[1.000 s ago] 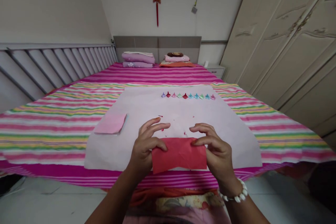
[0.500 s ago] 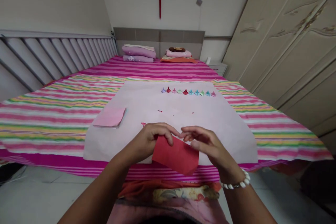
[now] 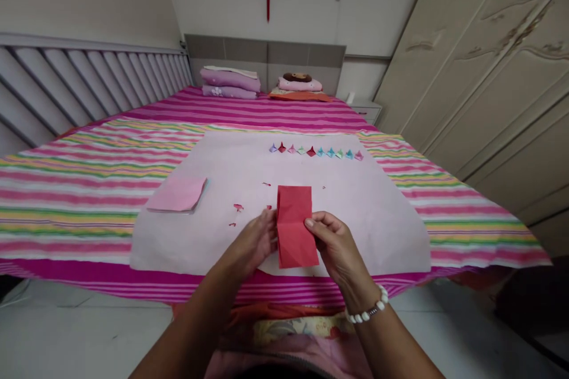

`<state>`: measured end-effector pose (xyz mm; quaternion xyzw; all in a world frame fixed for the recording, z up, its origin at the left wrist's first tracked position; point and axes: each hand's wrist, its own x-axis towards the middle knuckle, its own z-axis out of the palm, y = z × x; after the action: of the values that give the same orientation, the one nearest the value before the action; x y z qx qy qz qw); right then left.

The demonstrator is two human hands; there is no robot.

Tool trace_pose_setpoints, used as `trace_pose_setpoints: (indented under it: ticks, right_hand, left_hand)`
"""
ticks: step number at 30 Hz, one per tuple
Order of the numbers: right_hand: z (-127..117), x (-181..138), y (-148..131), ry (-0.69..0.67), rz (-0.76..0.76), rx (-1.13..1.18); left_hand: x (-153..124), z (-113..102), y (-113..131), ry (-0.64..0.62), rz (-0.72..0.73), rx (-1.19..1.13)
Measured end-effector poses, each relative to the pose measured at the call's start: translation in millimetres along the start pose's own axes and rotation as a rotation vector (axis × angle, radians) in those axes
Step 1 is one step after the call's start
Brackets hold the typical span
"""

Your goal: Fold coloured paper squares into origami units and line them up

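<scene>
Head view: the red paper (image 3: 295, 243) has just been turned. A second ago it was held sideways between the two hands; now its long way runs from near to far, so I think both long sides are easy to reach. One short end points to the headboard (image 3: 306, 54), and a crease crosses the middle. The right hand (image 3: 340, 250) pinches the right edge, thumb on top. The left hand (image 3: 253, 246) is by the left edge; I can't tell if its grip has any paper. The paper is over the near part of the white sheet (image 3: 377, 213).
</scene>
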<state>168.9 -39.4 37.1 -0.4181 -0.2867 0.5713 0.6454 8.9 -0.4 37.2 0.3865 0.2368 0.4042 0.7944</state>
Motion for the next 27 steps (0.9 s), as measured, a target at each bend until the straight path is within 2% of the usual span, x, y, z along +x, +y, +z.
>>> trace_pose_setpoints:
  ticks: [3, 6, 11, 15, 18, 24, 27]
  right_hand:
    - [-1.5, -1.6, 6.7, -0.004, -0.027, -0.046]
    - [-6.2, -4.3, 7.5, -0.046, -0.064, -0.144]
    - [-17.1, -10.2, 5.8, -0.182, -0.310, -0.350]
    - [-19.1, -13.6, 7.8, -0.305, -0.515, -0.569]
    - [-17.8, -13.9, 10.0, -0.334, -0.614, -0.599]
    - [-19.3, -12.9, 15.0, -0.292, -0.588, -0.610]
    - [-20.0, -13.4, 15.8, -0.293, -0.549, -0.618]
  left_hand:
    - [-3.8, 3.8, -13.9, 0.037, -0.013, 0.096]
    - [-5.5, 6.0, -11.0, 0.124, 0.013, 0.189]
    - [-7.6, 10.4, 3.1, 0.175, 0.031, 0.115]
    - [-9.3, 13.6, 4.5, 0.223, 0.056, 0.089]
    - [-10.9, 13.9, 2.5, 0.229, 0.062, 0.075]
    - [-16.1, 8.5, -0.8, 0.105, 0.065, 0.087]
    - [-18.0, 5.8, -4.6, 0.112, 0.080, 0.114]
